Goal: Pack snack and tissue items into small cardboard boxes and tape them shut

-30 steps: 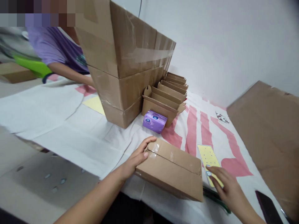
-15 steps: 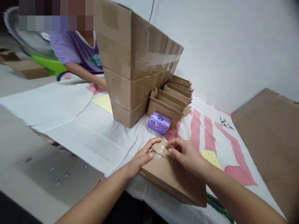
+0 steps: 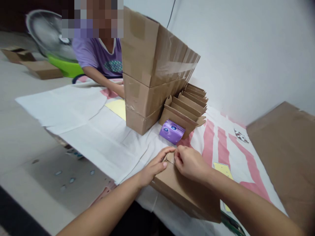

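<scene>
Head view shows a closed cardboard box on the white-and-pink cloth, directly in front of the person. The left hand grips the box at its left end, thumb on the top face and fingers around the far edge. The right hand bends over the same end, its fingers bunched together at the top beside the left fingertips; whether they pinch anything cannot be told, since the hand hides that spot. A yellow sheet lies beyond the right forearm, partly covered by it. Ahead of the hands, a purple packet lies just in front of a row of open cartons, next to a tall stack of taped boxes. Behind the stack sits a co-worker in a purple shirt.
</scene>
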Demonstrator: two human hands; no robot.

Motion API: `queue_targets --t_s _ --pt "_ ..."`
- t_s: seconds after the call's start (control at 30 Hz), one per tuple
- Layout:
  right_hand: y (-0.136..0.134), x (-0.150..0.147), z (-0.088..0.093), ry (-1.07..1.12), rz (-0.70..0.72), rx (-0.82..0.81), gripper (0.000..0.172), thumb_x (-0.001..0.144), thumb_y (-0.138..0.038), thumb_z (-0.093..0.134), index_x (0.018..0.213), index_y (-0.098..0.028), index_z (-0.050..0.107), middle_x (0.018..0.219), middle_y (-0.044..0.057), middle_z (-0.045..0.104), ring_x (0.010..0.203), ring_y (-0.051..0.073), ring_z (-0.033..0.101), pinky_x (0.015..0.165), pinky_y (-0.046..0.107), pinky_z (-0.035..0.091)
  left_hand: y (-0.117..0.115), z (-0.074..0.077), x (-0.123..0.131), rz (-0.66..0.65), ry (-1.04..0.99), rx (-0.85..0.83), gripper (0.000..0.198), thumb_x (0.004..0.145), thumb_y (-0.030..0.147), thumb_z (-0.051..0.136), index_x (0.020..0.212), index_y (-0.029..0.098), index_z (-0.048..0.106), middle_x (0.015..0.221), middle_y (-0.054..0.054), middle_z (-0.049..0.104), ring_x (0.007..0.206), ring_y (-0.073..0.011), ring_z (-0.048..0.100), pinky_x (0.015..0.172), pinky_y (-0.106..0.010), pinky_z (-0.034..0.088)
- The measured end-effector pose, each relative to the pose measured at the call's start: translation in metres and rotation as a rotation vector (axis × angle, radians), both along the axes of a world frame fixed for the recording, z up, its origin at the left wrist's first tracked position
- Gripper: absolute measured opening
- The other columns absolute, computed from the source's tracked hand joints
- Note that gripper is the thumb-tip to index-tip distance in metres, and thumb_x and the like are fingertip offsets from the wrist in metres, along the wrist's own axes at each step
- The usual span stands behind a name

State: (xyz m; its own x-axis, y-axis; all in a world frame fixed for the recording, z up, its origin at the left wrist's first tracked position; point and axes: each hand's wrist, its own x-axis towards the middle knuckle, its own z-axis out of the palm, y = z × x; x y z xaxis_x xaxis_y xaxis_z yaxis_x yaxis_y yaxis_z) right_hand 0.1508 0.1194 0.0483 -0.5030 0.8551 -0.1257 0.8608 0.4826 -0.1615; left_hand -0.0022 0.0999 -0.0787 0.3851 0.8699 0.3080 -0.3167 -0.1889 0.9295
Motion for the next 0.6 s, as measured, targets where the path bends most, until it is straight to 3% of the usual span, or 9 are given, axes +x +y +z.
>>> queue_targets --t_s 0.3,0.6 --pt "-0.048 0.033 0.014 0.351 -0.007 -0.075 0.003 0.085 -0.021 0.048 0.083 -0.022 0.049 0.075 -0.001 0.057 0.063 0.012 0.05 0.054 0.022 0.034 -0.001 -0.004 0.001 0.039 0.015 -0.021 0.056 0.085 0.048 0.05 0.136 0.025 0.043 0.144 -0.006 0.042 0.132 -0.0326 0.036 0.111 -0.046 0.024" --pt "-0.061 0.051 0.004 0.437 -0.025 -0.022 0.009 0.076 -0.013 0.054 0.078 -0.022 0.051 0.068 -0.004 0.057 0.059 0.01 0.051 0.054 0.02 0.037 -0.005 -0.003 0.005 0.104 0.0 -0.103 0.056 0.09 0.057 0.037 0.135 0.024 0.046 0.143 -0.007 0.044 0.131 -0.0305 0.038 0.111 -0.043 0.025"
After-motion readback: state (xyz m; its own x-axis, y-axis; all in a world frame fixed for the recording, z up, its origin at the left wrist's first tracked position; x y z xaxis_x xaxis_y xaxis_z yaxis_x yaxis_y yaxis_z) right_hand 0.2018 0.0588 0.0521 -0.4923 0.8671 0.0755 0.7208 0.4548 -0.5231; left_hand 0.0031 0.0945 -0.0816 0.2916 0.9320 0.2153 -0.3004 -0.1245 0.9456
